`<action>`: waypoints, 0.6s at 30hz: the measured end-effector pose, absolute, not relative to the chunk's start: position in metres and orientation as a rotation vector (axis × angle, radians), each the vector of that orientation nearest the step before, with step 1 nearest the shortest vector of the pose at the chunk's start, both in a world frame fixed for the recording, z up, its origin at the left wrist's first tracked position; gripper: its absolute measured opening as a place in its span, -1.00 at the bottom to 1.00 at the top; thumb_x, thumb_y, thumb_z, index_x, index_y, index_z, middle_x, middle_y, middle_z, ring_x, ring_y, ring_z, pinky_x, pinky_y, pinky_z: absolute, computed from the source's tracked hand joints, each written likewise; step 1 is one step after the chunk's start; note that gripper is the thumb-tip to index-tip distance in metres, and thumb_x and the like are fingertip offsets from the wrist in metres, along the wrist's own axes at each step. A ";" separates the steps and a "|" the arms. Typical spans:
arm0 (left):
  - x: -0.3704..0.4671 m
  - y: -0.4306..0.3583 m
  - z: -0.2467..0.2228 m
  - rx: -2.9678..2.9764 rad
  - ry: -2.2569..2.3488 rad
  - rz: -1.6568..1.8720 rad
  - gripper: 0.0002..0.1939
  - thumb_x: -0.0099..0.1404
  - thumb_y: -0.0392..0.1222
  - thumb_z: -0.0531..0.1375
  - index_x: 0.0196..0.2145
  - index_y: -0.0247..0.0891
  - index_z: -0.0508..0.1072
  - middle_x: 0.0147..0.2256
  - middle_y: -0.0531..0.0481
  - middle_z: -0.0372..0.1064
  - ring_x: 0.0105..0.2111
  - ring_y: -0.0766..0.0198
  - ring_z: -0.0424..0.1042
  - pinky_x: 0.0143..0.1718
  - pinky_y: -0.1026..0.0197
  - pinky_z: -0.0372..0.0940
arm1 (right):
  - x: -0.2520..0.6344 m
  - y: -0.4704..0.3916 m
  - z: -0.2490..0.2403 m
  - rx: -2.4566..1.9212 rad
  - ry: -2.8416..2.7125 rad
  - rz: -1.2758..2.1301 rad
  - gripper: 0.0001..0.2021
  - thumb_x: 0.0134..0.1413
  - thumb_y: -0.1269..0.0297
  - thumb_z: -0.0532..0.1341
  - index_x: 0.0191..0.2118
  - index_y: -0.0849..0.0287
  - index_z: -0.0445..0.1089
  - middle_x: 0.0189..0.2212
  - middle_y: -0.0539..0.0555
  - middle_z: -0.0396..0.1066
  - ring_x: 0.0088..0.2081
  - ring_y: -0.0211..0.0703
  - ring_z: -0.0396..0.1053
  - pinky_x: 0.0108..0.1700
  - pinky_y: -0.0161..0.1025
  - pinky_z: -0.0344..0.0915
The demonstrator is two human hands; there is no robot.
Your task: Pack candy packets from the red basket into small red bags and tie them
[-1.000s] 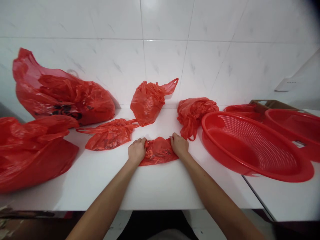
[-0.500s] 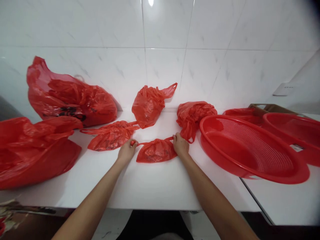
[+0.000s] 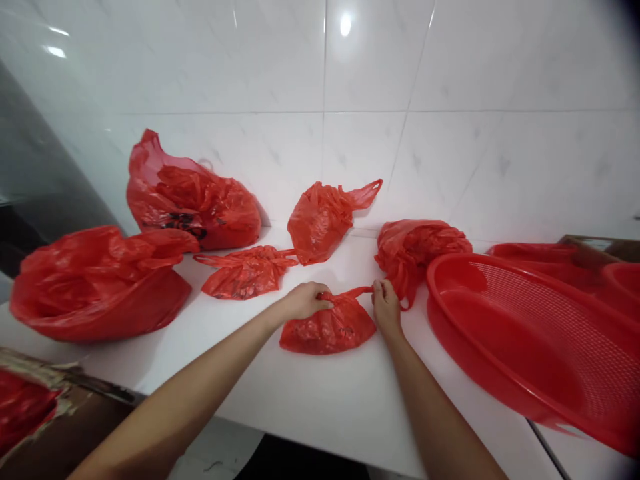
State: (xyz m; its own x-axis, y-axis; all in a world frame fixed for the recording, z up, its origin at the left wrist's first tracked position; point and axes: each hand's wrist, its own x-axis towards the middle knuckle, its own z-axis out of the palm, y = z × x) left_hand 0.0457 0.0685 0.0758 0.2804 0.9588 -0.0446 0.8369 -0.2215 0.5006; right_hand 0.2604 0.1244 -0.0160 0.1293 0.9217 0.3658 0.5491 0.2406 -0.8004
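A small red plastic bag (image 3: pixel 327 331) with something dark inside rests on the white table between my hands. My left hand (image 3: pixel 306 301) is closed on the gathered top of this bag, fingers pinched together. My right hand (image 3: pixel 386 303) pinches the end of one handle and holds it stretched out to the right. Behind my left hand lies another small red bag (image 3: pixel 245 273) with its handles spread. A fuller red bag (image 3: pixel 320 220) stands by the wall, and a crumpled red bag (image 3: pixel 420 247) sits just beyond my right hand.
A large red plastic basket (image 3: pixel 505 340) with a perforated wall stands at the right. At the left are a big open red bag (image 3: pixel 100 287) and a large filled bag (image 3: pixel 200 207). A cardboard box (image 3: pixel 75 427) with red material is below the table edge.
My left hand has moved from the left handle's end to the bag's gathered top. My right hand keeps the other handle. The view has shifted toward the left.
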 end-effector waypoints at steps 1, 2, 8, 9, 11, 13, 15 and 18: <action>0.034 0.063 0.086 2.108 1.567 0.369 -0.75 0.24 0.00 0.14 -0.29 -0.18 0.51 -0.36 0.04 0.47 -0.36 0.23 0.41 -0.33 0.25 0.28 | 0.261 0.126 -0.017 -1.419 -1.522 0.502 -0.50 0.26 -0.13 -0.23 -0.23 0.16 0.24 -0.55 -0.05 0.24 -0.51 -0.23 0.20 -0.44 -0.32 0.12; 0.021 0.057 0.097 2.089 1.527 0.354 -0.72 0.25 0.04 0.13 -0.31 -0.19 0.51 -0.38 0.05 0.46 -0.37 0.25 0.40 -0.35 0.27 0.27 | 0.261 0.127 -0.019 -1.413 -1.506 0.521 -0.51 0.25 -0.12 -0.21 -0.20 0.16 0.24 -0.56 -0.06 0.23 -0.52 -0.23 0.19 -0.45 -0.31 0.11; -0.061 0.044 0.135 1.994 1.544 0.281 -0.71 0.17 0.08 0.19 -0.47 -0.19 0.49 -0.49 0.09 0.40 -0.46 0.26 0.35 -0.44 0.29 0.21 | 0.258 0.129 -0.026 -1.421 -1.462 0.596 -0.63 0.15 -0.06 0.01 -0.19 0.15 0.26 -0.62 -0.11 0.17 -0.59 -0.24 0.13 -0.51 -0.32 0.03; -0.073 0.047 0.134 1.986 1.574 0.282 -0.71 0.14 0.07 0.22 -0.49 -0.20 0.49 -0.50 0.09 0.40 -0.47 0.26 0.35 -0.43 0.29 0.21 | 0.258 0.129 -0.026 -1.423 -1.461 0.600 -0.65 0.14 -0.04 0.02 -0.19 0.15 0.26 -0.62 -0.11 0.18 -0.59 -0.24 0.13 -0.51 -0.32 0.02; -0.096 0.054 0.130 1.977 1.660 0.337 -0.73 0.08 0.04 0.27 -0.45 -0.24 0.51 -0.45 0.07 0.45 -0.42 0.24 0.38 -0.36 0.28 0.25 | 0.257 0.129 -0.026 -1.428 -1.462 0.604 -0.66 0.12 -0.03 0.03 -0.19 0.15 0.27 -0.62 -0.11 0.18 -0.59 -0.24 0.14 -0.50 -0.32 0.03; -0.111 0.061 0.125 1.969 1.783 0.472 -0.68 0.07 0.02 0.28 -0.32 -0.28 0.53 -0.33 0.02 0.51 -0.31 0.19 0.42 -0.25 0.23 0.27 | 0.257 0.128 -0.025 -1.431 -1.466 0.606 -0.66 0.11 -0.02 0.03 -0.18 0.15 0.27 -0.62 -0.11 0.18 -0.58 -0.24 0.14 -0.50 -0.31 0.03; -0.117 0.064 0.121 1.953 1.913 0.656 -0.63 0.13 0.04 0.23 -0.19 -0.27 0.49 -0.19 -0.04 0.51 -0.23 0.15 0.43 -0.15 0.16 0.27 | 0.257 0.127 -0.024 -1.433 -1.474 0.607 -0.66 0.11 -0.02 0.03 -0.18 0.15 0.26 -0.63 -0.12 0.18 -0.58 -0.23 0.14 -0.50 -0.31 0.03; -0.109 0.059 0.116 1.947 1.999 0.858 -0.66 0.23 0.03 0.13 -0.16 -0.24 0.46 -0.10 -0.07 0.48 -0.17 0.13 0.42 -0.06 0.11 0.25 | 0.258 0.124 -0.021 -1.434 -1.491 0.611 -0.66 0.10 -0.02 0.03 -0.18 0.14 0.27 -0.63 -0.11 0.19 -0.58 -0.23 0.15 -0.50 -0.31 0.04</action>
